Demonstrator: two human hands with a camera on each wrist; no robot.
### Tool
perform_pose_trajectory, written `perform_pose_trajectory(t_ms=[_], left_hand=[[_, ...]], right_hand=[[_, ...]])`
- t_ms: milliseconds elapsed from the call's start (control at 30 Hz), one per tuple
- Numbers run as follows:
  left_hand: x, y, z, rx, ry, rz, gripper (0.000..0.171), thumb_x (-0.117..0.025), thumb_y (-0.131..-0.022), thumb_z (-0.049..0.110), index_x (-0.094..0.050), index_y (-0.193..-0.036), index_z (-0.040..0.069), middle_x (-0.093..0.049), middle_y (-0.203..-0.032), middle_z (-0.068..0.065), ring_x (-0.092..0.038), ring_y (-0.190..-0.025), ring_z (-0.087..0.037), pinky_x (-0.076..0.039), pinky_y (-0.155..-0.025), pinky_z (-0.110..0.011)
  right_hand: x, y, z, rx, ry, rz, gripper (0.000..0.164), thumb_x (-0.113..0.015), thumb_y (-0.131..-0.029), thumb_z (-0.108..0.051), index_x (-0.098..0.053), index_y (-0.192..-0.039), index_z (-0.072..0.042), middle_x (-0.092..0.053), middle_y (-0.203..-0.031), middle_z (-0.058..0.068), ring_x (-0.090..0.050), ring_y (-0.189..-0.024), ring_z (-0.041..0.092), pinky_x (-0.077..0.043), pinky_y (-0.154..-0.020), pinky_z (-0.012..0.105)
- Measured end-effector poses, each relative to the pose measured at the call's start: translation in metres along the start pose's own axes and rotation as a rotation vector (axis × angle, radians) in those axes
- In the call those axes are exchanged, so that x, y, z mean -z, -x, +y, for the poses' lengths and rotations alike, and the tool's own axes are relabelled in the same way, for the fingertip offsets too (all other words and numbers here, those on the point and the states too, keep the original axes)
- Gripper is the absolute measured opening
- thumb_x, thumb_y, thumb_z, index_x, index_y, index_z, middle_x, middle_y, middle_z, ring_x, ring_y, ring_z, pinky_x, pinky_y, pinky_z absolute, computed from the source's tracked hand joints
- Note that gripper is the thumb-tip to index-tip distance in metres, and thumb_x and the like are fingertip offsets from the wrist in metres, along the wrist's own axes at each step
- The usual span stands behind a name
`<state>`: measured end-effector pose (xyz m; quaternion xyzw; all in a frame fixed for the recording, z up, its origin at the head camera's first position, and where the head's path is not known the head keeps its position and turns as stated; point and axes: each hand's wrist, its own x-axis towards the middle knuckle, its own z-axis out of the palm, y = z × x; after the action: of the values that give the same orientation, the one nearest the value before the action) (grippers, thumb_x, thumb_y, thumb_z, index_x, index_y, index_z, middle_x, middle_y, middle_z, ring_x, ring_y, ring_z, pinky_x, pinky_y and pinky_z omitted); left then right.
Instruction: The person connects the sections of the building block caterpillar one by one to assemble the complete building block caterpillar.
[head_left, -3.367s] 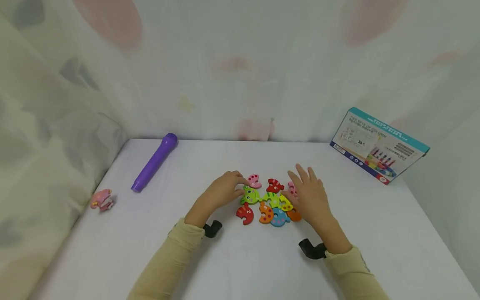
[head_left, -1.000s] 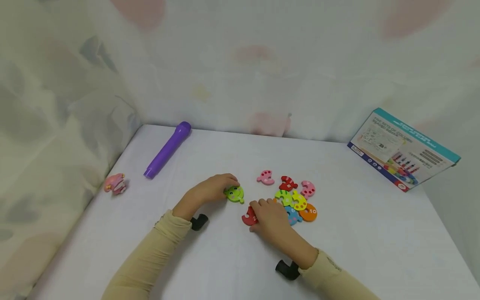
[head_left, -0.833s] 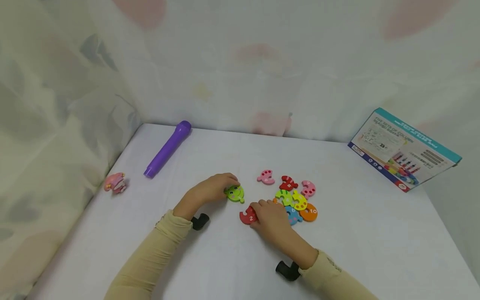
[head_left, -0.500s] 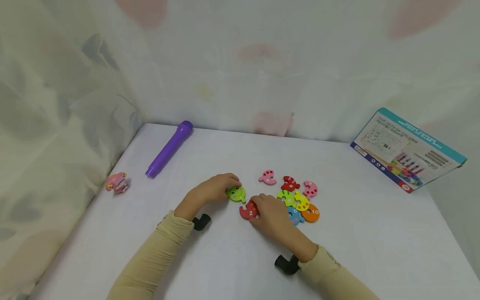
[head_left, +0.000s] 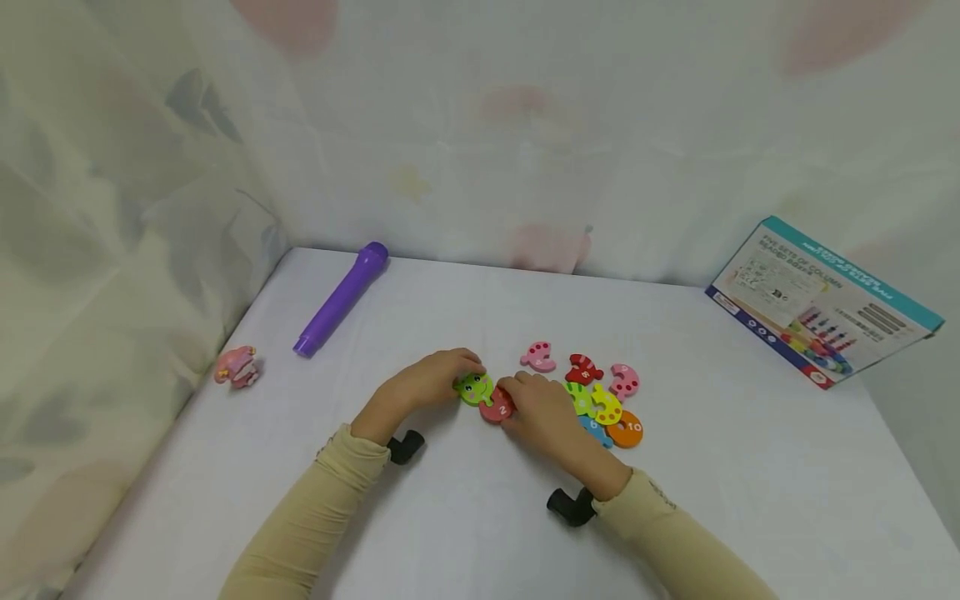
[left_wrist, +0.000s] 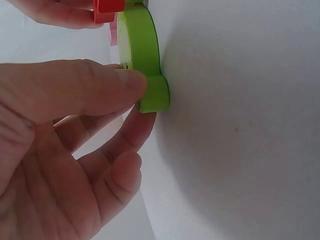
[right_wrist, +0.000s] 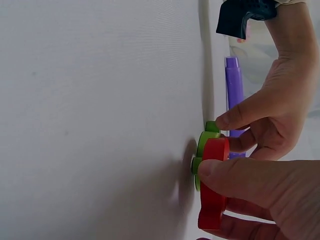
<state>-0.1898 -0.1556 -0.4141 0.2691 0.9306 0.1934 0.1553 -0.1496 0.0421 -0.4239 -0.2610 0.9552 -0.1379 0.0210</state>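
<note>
A green smiling-face puzzle piece (head_left: 474, 388) lies on the white table, its left edge pinched between thumb and fingers of my left hand (head_left: 429, 385). In the left wrist view the thumb presses the rounded knob of the green piece (left_wrist: 145, 45). My right hand (head_left: 546, 417) pinches a red puzzle piece (head_left: 497, 406) marked 2. Its notch meets the knob of the green face in the head view. Seen from the right wrist, the red piece (right_wrist: 214, 185) is tipped and stands a little above the green one.
Right of my hand lie several numbered puzzle pieces: pink (head_left: 537, 357), red (head_left: 583, 368), yellow (head_left: 607, 405), blue (head_left: 596, 431) and orange (head_left: 626, 429). A purple toy microphone (head_left: 341, 300), a pink figurine (head_left: 237, 367) and a printed box (head_left: 821, 300) stand farther off.
The green face was drawn left out of the cluster by my left hand. My right hand took the red 2 piece and brought it up and left against the green one.
</note>
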Motion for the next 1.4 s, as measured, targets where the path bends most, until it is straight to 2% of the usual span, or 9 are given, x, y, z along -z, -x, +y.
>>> perform_pose_trajectory(t_ms=[167, 400, 800, 967, 1033, 1167, 1400], left_hand=[[0.001, 0.0, 0.001, 0.022, 0.004, -0.007, 0.047, -0.057, -0.079, -0.011, -0.059, -0.123, 0.006, -0.051, -0.131, -0.008, -0.044, -0.124, -0.024, -0.034, -0.104, -0.036], [-0.002, -0.003, -0.001, 0.033, 0.016, -0.01, 0.048, -0.057, -0.078, -0.013, -0.061, -0.122, 0.007, -0.052, -0.128, -0.007, -0.046, -0.122, -0.023, -0.035, -0.104, -0.035], [-0.003, -0.006, -0.003, 0.001, 0.013, -0.001, 0.048, -0.056, -0.077, -0.014, -0.061, -0.121, 0.006, -0.053, -0.126, -0.007, -0.047, -0.12, -0.023, -0.037, -0.102, -0.035], [-0.003, -0.005, -0.003, 0.013, 0.019, -0.006, 0.05, -0.055, -0.078, -0.015, -0.06, -0.122, 0.006, -0.053, -0.128, -0.007, -0.046, -0.122, -0.024, -0.036, -0.103, -0.036], [-0.003, -0.004, -0.003, 0.015, 0.025, -0.002, 0.051, -0.054, -0.077, -0.016, -0.06, -0.122, 0.007, -0.052, -0.128, -0.007, -0.046, -0.122, -0.024, -0.036, -0.103, -0.036], [-0.003, -0.003, -0.004, 0.008, 0.031, 0.005, 0.052, -0.052, -0.076, -0.017, -0.061, -0.122, 0.006, -0.053, -0.127, -0.008, -0.047, -0.121, -0.024, -0.036, -0.103, -0.036], [-0.005, -0.004, -0.007, -0.03, 0.024, 0.023, 0.05, -0.052, -0.076, -0.017, -0.061, -0.12, 0.004, -0.055, -0.124, -0.008, -0.049, -0.118, -0.024, -0.038, -0.101, -0.036]], right_hand=[[0.001, -0.003, 0.001, -0.024, 0.024, -0.039, 0.051, -0.08, -0.07, -0.025, -0.061, -0.115, -0.01, -0.062, -0.098, 0.005, -0.056, -0.086, 0.021, -0.048, -0.076, 0.037], [0.002, -0.005, 0.004, -0.028, 0.034, -0.055, 0.034, -0.074, -0.077, -0.022, -0.066, -0.108, -0.01, -0.063, -0.091, 0.003, -0.056, -0.078, 0.019, -0.047, -0.07, 0.033], [0.002, -0.004, 0.002, -0.05, 0.0, -0.083, 0.044, -0.076, -0.075, -0.023, -0.063, -0.115, -0.01, -0.064, -0.095, 0.003, -0.057, -0.083, 0.018, -0.048, -0.074, 0.035], [-0.005, -0.004, -0.003, -0.07, -0.001, -0.102, 0.06, -0.076, -0.072, -0.039, -0.058, -0.121, -0.009, -0.062, -0.103, 0.005, -0.057, -0.088, 0.021, -0.049, -0.074, 0.036], [-0.008, -0.005, -0.006, -0.072, 0.017, -0.084, 0.061, -0.076, -0.071, -0.043, -0.058, -0.118, -0.008, -0.061, -0.101, 0.006, -0.056, -0.086, 0.021, -0.049, -0.071, 0.035], [-0.013, -0.008, -0.01, -0.083, 0.067, -0.053, 0.056, -0.075, -0.072, -0.043, -0.059, -0.112, -0.007, -0.059, -0.095, 0.004, -0.055, -0.079, 0.019, -0.048, -0.065, 0.032], [-0.012, -0.012, -0.017, -0.101, 0.158, -0.084, 0.054, -0.073, -0.072, -0.044, -0.06, -0.109, -0.008, -0.057, -0.089, 0.003, -0.052, -0.078, 0.019, -0.043, -0.068, 0.034]])
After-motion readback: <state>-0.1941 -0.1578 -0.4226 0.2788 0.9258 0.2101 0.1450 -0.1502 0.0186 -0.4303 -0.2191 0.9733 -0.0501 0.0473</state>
